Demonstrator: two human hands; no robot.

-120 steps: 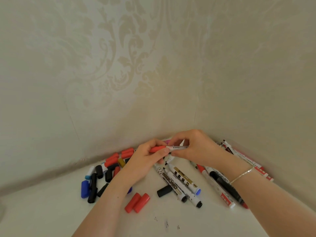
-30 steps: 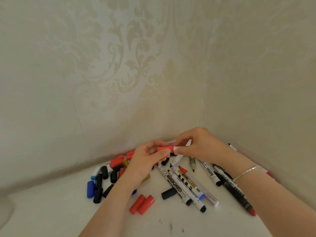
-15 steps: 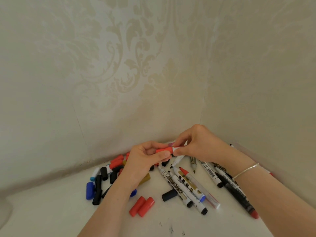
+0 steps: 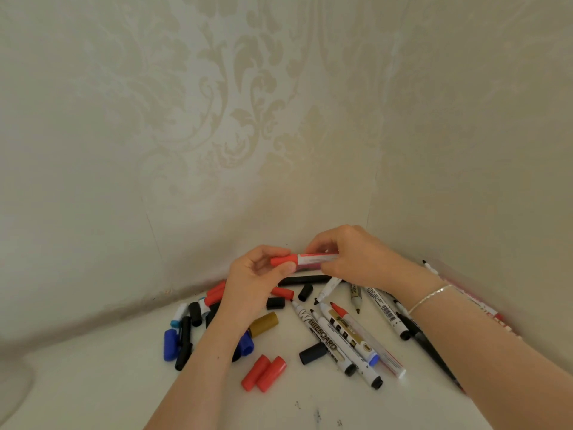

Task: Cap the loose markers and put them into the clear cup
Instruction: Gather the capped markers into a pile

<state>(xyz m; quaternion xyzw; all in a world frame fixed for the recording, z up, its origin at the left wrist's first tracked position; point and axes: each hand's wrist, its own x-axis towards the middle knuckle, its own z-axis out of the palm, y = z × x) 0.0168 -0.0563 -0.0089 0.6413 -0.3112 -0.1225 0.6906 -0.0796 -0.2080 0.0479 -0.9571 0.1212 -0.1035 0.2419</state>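
Observation:
Above the pile, my left hand point(image 4: 254, 280) pinches the red cap point(image 4: 283, 260) at the end of a white marker point(image 4: 313, 259), and my right hand point(image 4: 356, 259) grips the marker's barrel. The cap sits on the marker's tip. Below lie several uncapped markers point(image 4: 338, 336) on the white table point(image 4: 93, 383), one with a bare red tip point(image 4: 335, 307). Loose caps are scattered: two red ones point(image 4: 263, 372), a black one point(image 4: 313, 352), a gold one point(image 4: 263, 324), blue ones point(image 4: 170, 344). At the far left edge a faint clear rounded shape point(image 4: 12, 383) shows, perhaps the cup.
Patterned walls meet in a corner right behind the pile point(image 4: 369, 212). More markers lie along the right wall under my right forearm point(image 4: 483, 308). Small dark marks dot the table near the front point(image 4: 316, 414).
Both hands have kept hold of the same red-capped marker and lifted slightly. More of the white barrel now shows between the hands. The pile below is unchanged.

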